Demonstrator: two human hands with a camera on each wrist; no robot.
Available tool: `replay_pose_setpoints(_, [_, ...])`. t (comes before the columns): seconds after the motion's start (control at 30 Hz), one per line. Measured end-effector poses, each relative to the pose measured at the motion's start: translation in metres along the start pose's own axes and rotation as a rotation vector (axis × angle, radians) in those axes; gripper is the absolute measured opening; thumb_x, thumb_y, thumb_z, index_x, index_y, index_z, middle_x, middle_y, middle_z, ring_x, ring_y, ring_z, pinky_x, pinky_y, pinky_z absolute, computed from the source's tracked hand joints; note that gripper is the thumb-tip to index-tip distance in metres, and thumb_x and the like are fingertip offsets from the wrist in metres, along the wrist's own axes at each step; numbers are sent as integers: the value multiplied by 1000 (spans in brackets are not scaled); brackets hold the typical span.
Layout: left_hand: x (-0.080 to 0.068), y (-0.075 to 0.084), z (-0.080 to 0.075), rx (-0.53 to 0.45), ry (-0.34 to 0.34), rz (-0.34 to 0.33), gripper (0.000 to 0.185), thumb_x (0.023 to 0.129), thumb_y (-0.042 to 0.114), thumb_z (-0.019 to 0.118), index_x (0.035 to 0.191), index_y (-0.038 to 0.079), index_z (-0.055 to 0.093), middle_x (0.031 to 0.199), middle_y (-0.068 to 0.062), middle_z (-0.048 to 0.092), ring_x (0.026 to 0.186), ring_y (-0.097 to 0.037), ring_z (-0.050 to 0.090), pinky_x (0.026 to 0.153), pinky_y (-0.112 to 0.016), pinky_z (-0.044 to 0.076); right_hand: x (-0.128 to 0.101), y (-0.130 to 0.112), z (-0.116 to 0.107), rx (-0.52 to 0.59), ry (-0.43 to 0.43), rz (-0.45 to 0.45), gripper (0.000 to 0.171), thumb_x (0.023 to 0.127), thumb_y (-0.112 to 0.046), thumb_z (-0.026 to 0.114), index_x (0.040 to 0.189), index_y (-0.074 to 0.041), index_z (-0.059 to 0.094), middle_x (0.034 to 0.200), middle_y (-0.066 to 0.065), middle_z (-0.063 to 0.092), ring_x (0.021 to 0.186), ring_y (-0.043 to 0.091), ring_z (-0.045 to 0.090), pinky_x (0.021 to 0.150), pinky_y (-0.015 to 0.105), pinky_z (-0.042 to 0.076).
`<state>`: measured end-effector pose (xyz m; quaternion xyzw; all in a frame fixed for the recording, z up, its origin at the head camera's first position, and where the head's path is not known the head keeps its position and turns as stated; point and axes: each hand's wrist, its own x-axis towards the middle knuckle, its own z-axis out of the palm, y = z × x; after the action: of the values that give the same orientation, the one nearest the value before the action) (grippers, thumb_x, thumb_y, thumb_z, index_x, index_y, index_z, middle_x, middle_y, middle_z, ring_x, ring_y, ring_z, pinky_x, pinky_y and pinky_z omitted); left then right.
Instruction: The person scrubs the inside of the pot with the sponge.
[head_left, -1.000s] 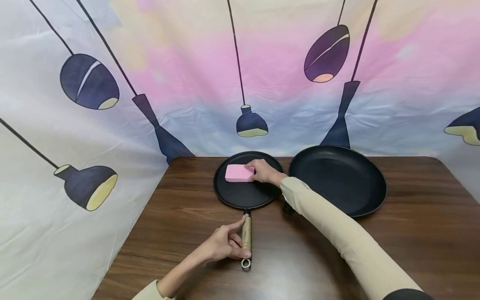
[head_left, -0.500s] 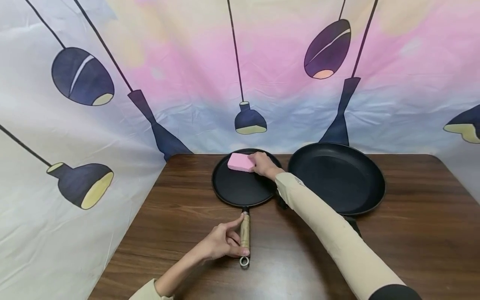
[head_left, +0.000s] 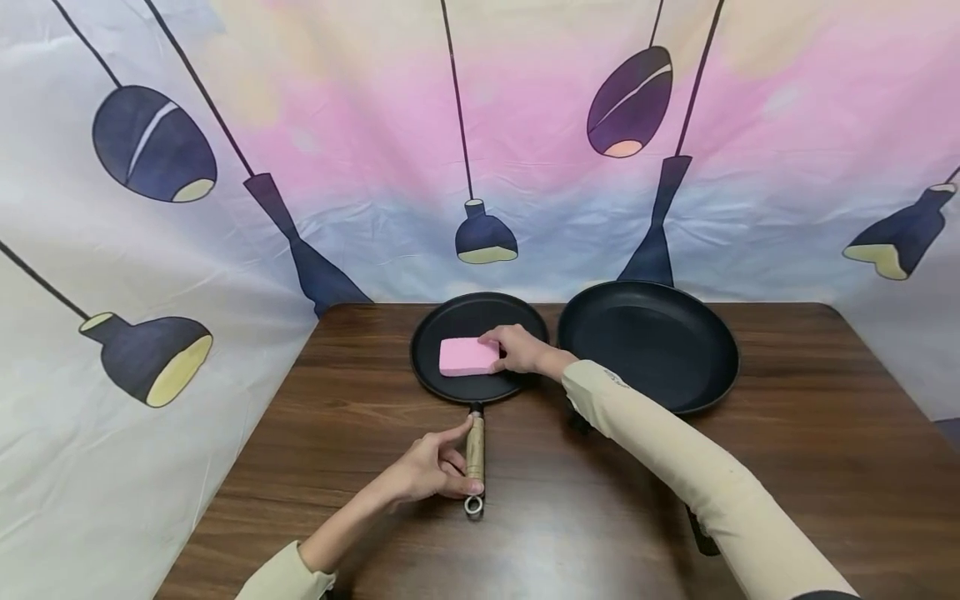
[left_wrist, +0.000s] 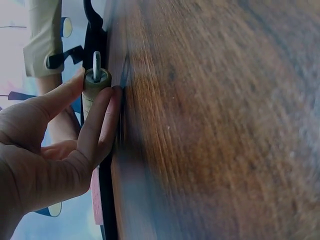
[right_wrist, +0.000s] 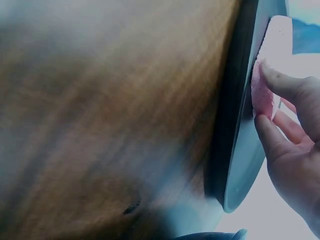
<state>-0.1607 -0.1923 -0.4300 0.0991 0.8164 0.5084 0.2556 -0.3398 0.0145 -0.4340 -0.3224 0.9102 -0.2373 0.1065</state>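
Note:
A flat black pan point(head_left: 480, 310) lies on the table with its wooden handle point(head_left: 476, 450) pointing toward me. My left hand point(head_left: 427, 468) grips that handle between thumb and fingers; in the left wrist view the metal hanging ring point(left_wrist: 96, 65) stands out at the handle's end. On the pan's surface sits a pink sponge point(head_left: 465, 357), its right end pinched by my right hand point(head_left: 525, 350). The right wrist view shows the thumb and fingers on the sponge point(right_wrist: 270, 65), which lies against the pan point(right_wrist: 245, 150).
A larger, deeper black frying pan point(head_left: 652, 333) stands close on the right, its handle point(head_left: 701, 533) partly behind my right sleeve point(head_left: 675, 442). The wooden table point(head_left: 570, 517) ends at a hanging cloth point(head_left: 360, 167) printed with lamps.
The sponge, in my right hand, first slid toward the pan's far edge, then came back nearer to me. My left hand kept its hold on the handle. The head view shifted slightly.

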Motion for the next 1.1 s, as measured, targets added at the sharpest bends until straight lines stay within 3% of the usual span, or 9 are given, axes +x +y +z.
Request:
replay_pose_setpoints(0.3, [-3,-3,-8,-48,-8,10,102,80,7,88,161,4,26,83,-6,68,70,-9,67,64,-20,53,3,-13,-1,14,-81,-92,50,88,-14,82,134,-6,65,135,12,66,111,23,60,101,37,53])
replay_pose_setpoints(0.4, [-4,-4,-7,-70,-16,10,102,80,6,87,161,3,25,83,-5,68,70,-9,67,65,-21,54,9,-12,-3,20,-93,-85,50,87,-12,83,133,-6,66,134,10,67,113,22,61,102,37,53])
replay_pose_setpoints(0.53, [-5,-5,-4,-73,-3,12,103,79,5,88,161,3,26,82,-4,66,69,-9,66,63,-20,53,21,-8,-5,11,-76,-53,52,90,-13,80,138,-7,63,139,12,64,123,24,61,105,38,52])
replay_pose_setpoints(0.7, [-7,-5,1,-72,7,8,103,79,7,89,161,3,27,82,-4,66,68,-8,65,62,-20,51,37,2,-5,2,-3,35,55,93,-15,77,143,-4,58,143,16,60,122,27,60,102,39,51])
replay_pose_setpoints(0.9, [-8,-4,5,-76,-12,24,102,79,8,88,161,3,26,84,-4,66,69,-8,65,61,-19,51,52,17,-8,-128,132,180,32,97,-7,69,128,0,63,123,18,67,109,29,64,95,40,53])
replay_pose_setpoints(0.97, [-7,-4,5,-70,-17,25,102,80,8,88,161,4,26,85,-4,65,69,-8,65,61,-18,51,55,20,-10,-175,143,204,27,97,-4,67,123,1,64,118,19,68,108,29,65,95,39,53])
replay_pose_setpoints(1.1, [-6,-1,1,-40,-8,25,102,80,9,88,161,5,27,86,-5,66,70,-9,65,61,-19,50,59,21,-17,-178,104,201,32,98,-4,65,129,2,60,123,20,67,113,30,64,99,41,52])
